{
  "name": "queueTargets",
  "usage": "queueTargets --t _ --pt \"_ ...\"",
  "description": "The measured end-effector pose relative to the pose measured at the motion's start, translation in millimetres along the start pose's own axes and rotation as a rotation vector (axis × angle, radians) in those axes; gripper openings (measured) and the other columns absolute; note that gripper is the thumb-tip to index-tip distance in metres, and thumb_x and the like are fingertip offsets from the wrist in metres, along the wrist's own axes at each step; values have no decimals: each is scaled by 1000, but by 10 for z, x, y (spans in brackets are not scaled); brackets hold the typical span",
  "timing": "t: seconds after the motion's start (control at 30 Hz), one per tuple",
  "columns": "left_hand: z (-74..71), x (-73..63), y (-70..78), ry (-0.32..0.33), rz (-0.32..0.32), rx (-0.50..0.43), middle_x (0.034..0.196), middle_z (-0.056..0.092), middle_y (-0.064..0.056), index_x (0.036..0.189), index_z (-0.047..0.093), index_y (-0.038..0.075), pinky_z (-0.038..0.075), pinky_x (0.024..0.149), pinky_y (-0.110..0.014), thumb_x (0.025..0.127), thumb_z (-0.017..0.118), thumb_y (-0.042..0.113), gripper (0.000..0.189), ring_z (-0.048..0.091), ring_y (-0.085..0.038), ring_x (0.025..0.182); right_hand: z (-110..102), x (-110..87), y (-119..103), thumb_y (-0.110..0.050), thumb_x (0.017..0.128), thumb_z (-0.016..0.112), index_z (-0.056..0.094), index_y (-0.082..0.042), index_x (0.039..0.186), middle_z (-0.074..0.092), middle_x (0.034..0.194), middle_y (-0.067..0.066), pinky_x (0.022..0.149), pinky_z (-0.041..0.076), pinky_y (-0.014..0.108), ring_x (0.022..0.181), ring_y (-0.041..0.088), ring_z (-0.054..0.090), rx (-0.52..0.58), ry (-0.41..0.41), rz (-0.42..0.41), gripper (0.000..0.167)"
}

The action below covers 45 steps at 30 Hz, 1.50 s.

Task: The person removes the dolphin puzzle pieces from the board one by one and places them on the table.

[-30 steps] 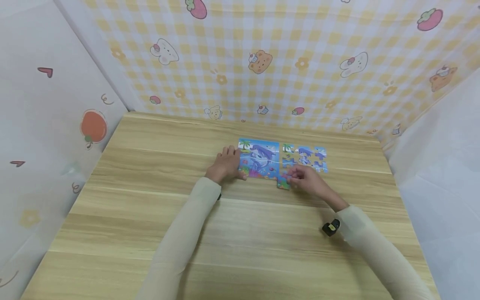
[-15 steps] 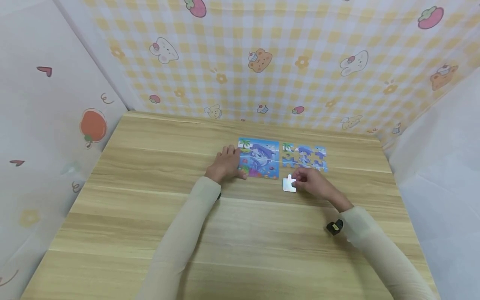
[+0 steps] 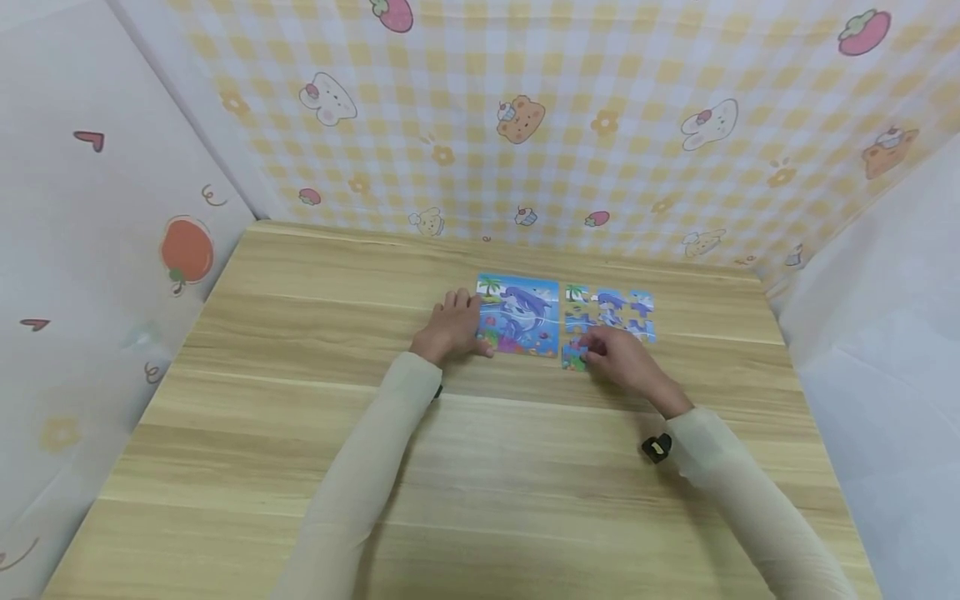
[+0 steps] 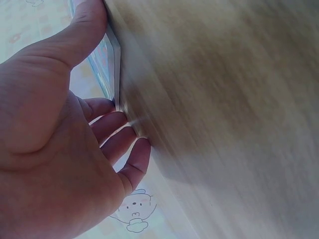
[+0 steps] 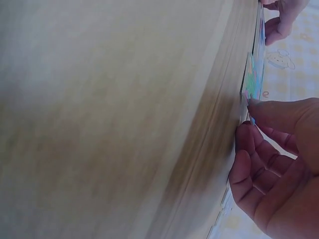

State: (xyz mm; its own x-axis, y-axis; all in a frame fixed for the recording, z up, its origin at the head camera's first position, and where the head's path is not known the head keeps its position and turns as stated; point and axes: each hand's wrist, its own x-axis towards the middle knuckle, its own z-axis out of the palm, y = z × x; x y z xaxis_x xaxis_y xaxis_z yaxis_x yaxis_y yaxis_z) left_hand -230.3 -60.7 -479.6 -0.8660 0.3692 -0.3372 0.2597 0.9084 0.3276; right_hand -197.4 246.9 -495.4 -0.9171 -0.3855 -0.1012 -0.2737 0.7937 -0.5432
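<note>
My left hand [image 3: 452, 327] rests at the left edge of a square dolphin picture card [image 3: 519, 317], its fingers touching the table beside the card and its thumb near the lower corner. In the left wrist view, the card's thick edge [image 4: 117, 74] shows between thumb and fingers. To the right, my right hand [image 3: 618, 358] pinches a green and blue jigsaw piece [image 3: 573, 358] between thumb and fingers. This piece sits picture side up at the lower left of several joined jigsaw pieces [image 3: 609, 307], which show a palm and dolphins. Fingers hide part of the held piece.
Everything lies on a wood-grain table [image 3: 495, 475]. A yellow checked cloth [image 3: 480, 125] with cartoon prints stands behind its far edge, and white sheets flank both sides. A small black device [image 3: 657, 448] sits by the right wrist.
The right hand has turned the jigsaw piece over to its white back and then picture side up again, bringing it up against the joined pieces. The left hand has stayed put.
</note>
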Motion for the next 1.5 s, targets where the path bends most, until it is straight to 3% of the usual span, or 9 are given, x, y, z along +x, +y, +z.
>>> queueTargets --t 0.73,1.07,1.5 --pt "-29 -1 8 -11 -4 -2 115 32 -8 154 22 2 28 86 -35 81 77 50 103 28 -25 106 -38 37 -30 -6 92 67 71 -2 105 68 103 15 79 54 43 90 27 64 -75 8 61 15" --pt "-5 -3 7 -5 -6 15 115 32 -8 154 22 2 28 86 -34 81 76 52 104 28 -25 106 -55 54 -42 -12 93 67 73 -7 103 70 97 9 75 53 40 84 22 64 -28 15 51 12" --pt "-20 -17 17 -6 -8 13 113 32 -8 153 24 2 27 84 -34 81 77 51 102 28 -25 105 5 301 -431 -10 93 68 68 1 115 66 117 18 79 56 42 94 29 68 24 39 -28 25"
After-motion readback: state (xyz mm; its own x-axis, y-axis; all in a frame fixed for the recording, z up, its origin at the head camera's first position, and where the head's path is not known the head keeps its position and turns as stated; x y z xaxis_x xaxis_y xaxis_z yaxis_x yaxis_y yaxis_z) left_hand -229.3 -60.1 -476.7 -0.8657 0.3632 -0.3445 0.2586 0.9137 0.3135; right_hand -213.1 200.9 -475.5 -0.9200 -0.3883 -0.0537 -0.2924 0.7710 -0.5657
